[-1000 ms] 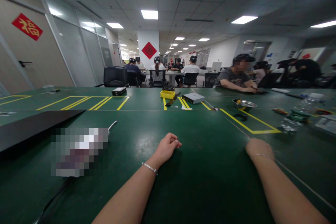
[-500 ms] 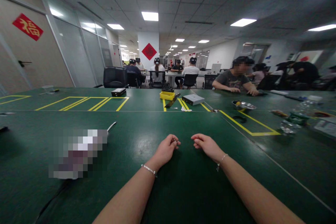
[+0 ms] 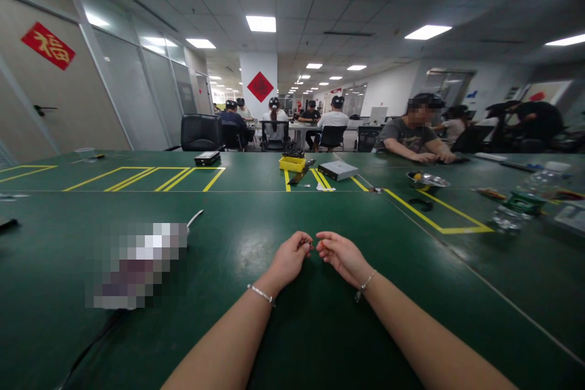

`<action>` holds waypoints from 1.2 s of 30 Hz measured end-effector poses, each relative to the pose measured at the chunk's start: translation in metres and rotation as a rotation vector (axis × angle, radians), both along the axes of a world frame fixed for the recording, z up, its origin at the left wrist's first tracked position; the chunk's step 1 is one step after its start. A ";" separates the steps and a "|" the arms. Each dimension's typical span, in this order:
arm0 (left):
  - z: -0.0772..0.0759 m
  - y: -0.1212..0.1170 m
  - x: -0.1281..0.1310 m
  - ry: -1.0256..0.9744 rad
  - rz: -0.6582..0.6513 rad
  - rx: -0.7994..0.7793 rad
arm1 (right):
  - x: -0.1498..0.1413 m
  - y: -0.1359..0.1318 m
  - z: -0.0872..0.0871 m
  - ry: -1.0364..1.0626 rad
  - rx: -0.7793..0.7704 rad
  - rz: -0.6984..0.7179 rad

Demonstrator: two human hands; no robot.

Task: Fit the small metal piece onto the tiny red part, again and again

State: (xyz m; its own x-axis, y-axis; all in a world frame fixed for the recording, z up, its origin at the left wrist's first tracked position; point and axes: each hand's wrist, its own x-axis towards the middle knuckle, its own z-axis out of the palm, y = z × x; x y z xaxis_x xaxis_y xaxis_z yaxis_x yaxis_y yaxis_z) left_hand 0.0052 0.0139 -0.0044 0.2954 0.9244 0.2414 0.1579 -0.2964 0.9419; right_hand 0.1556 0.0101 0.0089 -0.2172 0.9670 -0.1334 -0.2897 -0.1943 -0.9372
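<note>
My left hand point(image 3: 290, 256) is over the middle of the green table point(image 3: 219, 329), its fingers curled into a pinch. A tiny dark or silvery glint shows at its fingertips, too small to name. Close by on the right, my right hand point(image 3: 345, 256) faces it with thumb and fingers drawn together. A small orange-red spot shows between those fingers; I cannot make out what it is. Only a narrow gap separates the two sets of fingertips. Each wrist wears a bracelet.
A blurred-out object point(image 3: 141, 268) with a dark strap lies on the left. Farther back are a yellow tray point(image 3: 292, 164), a grey box point(image 3: 338, 170), a black box point(image 3: 207, 159) and a foil bowl point(image 3: 428, 180). A water bottle point(image 3: 525, 198) stands right. A person point(image 3: 414, 131) sits across.
My right hand has moved left, close to my left hand, and turned so that more of its inner side shows. My left hand has stayed nearly still.
</note>
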 end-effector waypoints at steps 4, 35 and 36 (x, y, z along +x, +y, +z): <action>0.001 -0.002 0.000 0.044 0.034 -0.003 | 0.000 -0.004 -0.002 -0.010 0.058 -0.028; 0.004 -0.003 0.001 -0.142 -0.088 -0.228 | -0.014 -0.018 0.005 -0.876 0.850 -0.270; 0.005 -0.003 0.001 -0.150 -0.084 -0.239 | -0.014 -0.018 0.005 -0.886 0.861 -0.258</action>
State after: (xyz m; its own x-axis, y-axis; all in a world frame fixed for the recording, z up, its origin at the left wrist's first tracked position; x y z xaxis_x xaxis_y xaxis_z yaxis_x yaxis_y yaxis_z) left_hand 0.0061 0.0110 0.0008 0.3506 0.9342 0.0661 -0.0041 -0.0690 0.9976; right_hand 0.1411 -0.0083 0.0138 -0.1684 0.8135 0.5566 0.5631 0.5428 -0.6231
